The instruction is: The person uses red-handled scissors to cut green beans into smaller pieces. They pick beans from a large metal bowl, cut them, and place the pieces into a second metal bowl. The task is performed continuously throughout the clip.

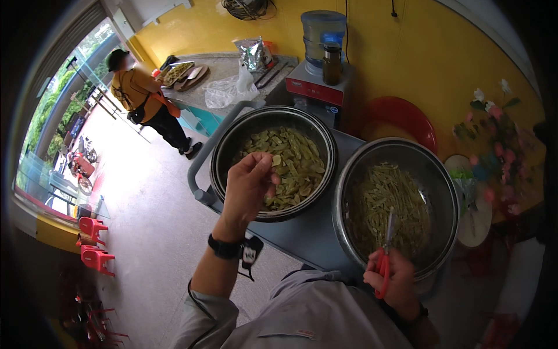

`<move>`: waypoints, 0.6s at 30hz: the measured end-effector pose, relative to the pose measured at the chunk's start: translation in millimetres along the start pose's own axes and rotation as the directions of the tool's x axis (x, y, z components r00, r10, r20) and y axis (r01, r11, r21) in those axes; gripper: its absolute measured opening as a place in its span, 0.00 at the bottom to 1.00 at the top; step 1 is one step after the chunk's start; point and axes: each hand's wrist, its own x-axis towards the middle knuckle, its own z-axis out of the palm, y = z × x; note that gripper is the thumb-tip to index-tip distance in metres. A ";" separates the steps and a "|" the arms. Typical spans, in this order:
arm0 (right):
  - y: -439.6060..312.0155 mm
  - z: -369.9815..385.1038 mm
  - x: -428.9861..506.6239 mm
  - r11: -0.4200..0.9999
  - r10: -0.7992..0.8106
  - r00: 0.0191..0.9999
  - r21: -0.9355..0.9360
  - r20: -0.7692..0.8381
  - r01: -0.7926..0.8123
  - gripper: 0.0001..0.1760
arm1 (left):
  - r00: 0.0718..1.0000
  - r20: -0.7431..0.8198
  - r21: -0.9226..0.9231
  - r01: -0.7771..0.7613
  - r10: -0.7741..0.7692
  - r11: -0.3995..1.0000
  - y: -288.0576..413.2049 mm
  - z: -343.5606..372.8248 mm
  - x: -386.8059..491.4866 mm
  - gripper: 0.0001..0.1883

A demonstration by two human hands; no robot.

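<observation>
My left hand (250, 185) pinches a small pale green vegetable slice (276, 161) between thumb and fingers, above the left metal basin (219, 131). Many flat green pieces (301, 174) lie in that basin, seemingly in liquid. Scissors with red handles (382, 272) are held by my right hand (394, 277) at the near edge of the right metal basin (453, 205). Their blades look closed and point away from me over the basin. Thin green strips (392, 205) are heaped inside it. Both basins rest side by side on a grey cart (285, 240).
Behind the cart, a water dispenser (314, 89) carries a large bottle and a dark flask. A plastic bag (231, 89) lies on the stone counter (218, 65). A person (139, 91) stands at its far end. Red stools (96, 259) are at the left; artificial flowers (501, 152) at the right.
</observation>
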 end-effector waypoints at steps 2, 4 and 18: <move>-5.5 11.4 4.3 0.996 -0.081 0.994 -0.013 0.071 0.083 0.21 | 0.999 0.029 -0.139 0.022 -0.018 0.990 -10.4 14.7 -23.1 0.08; -9.4 22.6 7.3 0.994 -0.099 0.991 -0.047 0.093 0.103 0.21 | 0.994 0.105 -0.245 0.053 -0.027 0.968 -18.3 27.6 -41.0 0.07; 0.0 55.1 -6.9 0.875 -0.281 0.960 -0.411 0.001 0.257 0.28 | 0.909 0.380 -0.291 0.290 -0.168 0.912 -44.5 74.0 -73.8 0.08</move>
